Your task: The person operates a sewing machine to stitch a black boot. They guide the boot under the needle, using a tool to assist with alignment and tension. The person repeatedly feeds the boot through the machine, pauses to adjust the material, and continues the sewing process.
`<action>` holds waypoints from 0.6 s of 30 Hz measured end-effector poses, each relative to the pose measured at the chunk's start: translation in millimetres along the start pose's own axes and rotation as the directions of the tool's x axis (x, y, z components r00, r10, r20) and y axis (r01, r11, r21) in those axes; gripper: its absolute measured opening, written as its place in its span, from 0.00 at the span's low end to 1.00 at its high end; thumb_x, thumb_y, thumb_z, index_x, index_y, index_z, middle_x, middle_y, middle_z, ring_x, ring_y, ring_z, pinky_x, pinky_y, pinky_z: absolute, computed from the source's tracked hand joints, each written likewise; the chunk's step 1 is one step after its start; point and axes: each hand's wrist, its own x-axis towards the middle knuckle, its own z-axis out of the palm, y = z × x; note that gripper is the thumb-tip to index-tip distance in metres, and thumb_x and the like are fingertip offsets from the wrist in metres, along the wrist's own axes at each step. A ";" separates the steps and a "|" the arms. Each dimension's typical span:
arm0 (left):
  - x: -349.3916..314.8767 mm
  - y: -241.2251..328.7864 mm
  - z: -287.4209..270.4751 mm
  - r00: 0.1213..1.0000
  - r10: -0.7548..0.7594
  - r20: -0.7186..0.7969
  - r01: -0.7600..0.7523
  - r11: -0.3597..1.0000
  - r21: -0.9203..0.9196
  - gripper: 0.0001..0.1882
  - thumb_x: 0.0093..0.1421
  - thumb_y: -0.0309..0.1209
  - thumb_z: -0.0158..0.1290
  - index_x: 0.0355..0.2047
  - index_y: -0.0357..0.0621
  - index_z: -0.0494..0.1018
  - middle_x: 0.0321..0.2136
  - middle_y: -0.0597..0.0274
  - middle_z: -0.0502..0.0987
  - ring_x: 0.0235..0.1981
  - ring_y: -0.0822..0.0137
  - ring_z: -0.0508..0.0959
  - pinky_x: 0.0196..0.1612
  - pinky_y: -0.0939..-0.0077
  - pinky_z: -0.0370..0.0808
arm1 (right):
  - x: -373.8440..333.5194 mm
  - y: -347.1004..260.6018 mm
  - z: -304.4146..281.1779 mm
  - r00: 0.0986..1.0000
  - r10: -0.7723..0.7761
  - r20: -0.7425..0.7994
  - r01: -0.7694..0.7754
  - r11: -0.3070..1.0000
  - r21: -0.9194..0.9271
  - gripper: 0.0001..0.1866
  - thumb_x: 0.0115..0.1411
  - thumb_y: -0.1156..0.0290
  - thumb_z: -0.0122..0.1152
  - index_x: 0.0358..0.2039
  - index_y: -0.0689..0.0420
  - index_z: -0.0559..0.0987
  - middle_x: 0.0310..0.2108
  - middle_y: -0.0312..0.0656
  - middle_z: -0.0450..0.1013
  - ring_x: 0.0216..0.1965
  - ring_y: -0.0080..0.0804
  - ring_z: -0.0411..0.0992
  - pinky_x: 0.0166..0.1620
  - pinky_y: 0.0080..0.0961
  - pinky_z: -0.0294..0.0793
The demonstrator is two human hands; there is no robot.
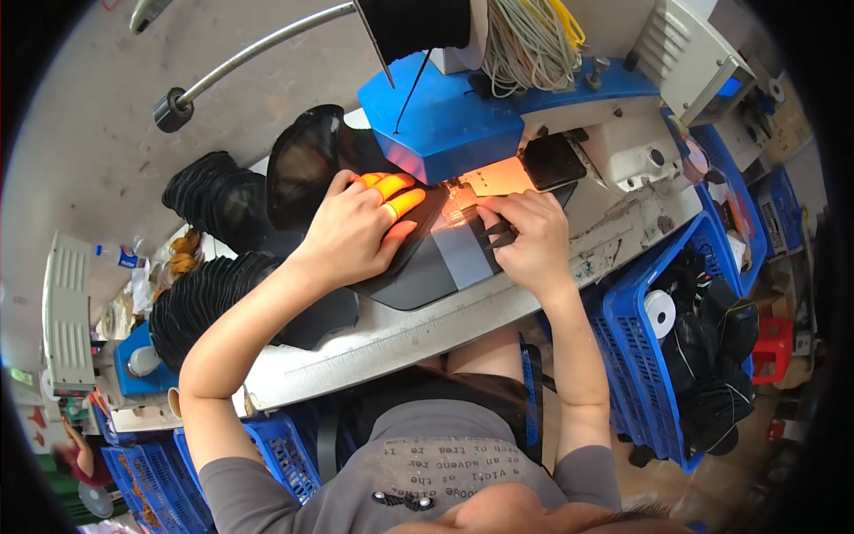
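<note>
Under the blue sewing machine head [445, 120], a dark flat panel [418, 271] lies on the machine bed, lit by an orange glow near the needle. My left hand [356, 222] rests on black material there, fingers laid out and apart, with yellow-orange covers on some of them. Close to the needle on the other side, my right hand [532, 236] pinches a narrow black strip [501, 233]; its exact kind is unclear. A grey band [463, 254] runs across the panel between my hands. A shiny black curved piece [304, 165] stands beyond my left hand.
Stacks of black cut pieces [209, 298] sit at the left of the bed. A black thread spool [418, 34] and a bundle of pale cords [534, 44] are above. A blue basket [632, 356] with black pieces and a white reel [659, 313] stands at the right.
</note>
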 end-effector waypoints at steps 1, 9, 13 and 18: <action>-0.3 -0.6 1.8 1.000 0.006 -0.022 -0.006 1.000 0.000 0.19 0.60 0.38 0.53 0.51 0.47 0.75 0.33 0.55 0.77 0.34 0.57 0.73 0.52 0.62 0.63 | 0.1 0.1 0.5 1.000 -0.006 -0.009 0.006 1.000 0.005 0.04 0.50 0.72 0.65 0.27 0.58 0.82 0.21 0.40 0.75 0.27 0.39 0.71 0.35 0.33 0.65; 2.4 12.9 3.3 0.997 -0.070 -0.026 0.071 0.996 0.046 0.17 0.60 0.37 0.53 0.47 0.43 0.77 0.36 0.54 0.76 0.34 0.55 0.73 0.48 0.62 0.64 | -0.5 1.2 0.1 1.000 -0.005 -0.008 0.005 1.000 0.003 0.04 0.50 0.71 0.65 0.26 0.57 0.81 0.21 0.39 0.75 0.26 0.39 0.71 0.35 0.33 0.65; 7.4 33.8 9.0 0.981 -0.184 -0.064 0.185 0.983 0.014 0.18 0.59 0.34 0.54 0.46 0.35 0.76 0.38 0.48 0.75 0.35 0.52 0.74 0.42 0.62 0.69 | -0.6 1.5 1.9 1.000 -0.002 -0.009 0.002 1.000 0.009 0.04 0.50 0.72 0.64 0.26 0.57 0.82 0.22 0.39 0.76 0.26 0.38 0.71 0.35 0.33 0.65; 9.5 55.1 12.9 0.969 -0.235 -0.078 0.235 0.972 -0.007 0.15 0.58 0.30 0.55 0.42 0.31 0.73 0.32 0.44 0.73 0.34 0.49 0.74 0.38 0.60 0.72 | -1.0 1.5 1.9 1.000 -0.007 -0.026 0.008 1.000 0.012 0.04 0.48 0.73 0.64 0.26 0.57 0.81 0.22 0.39 0.76 0.26 0.38 0.71 0.35 0.33 0.65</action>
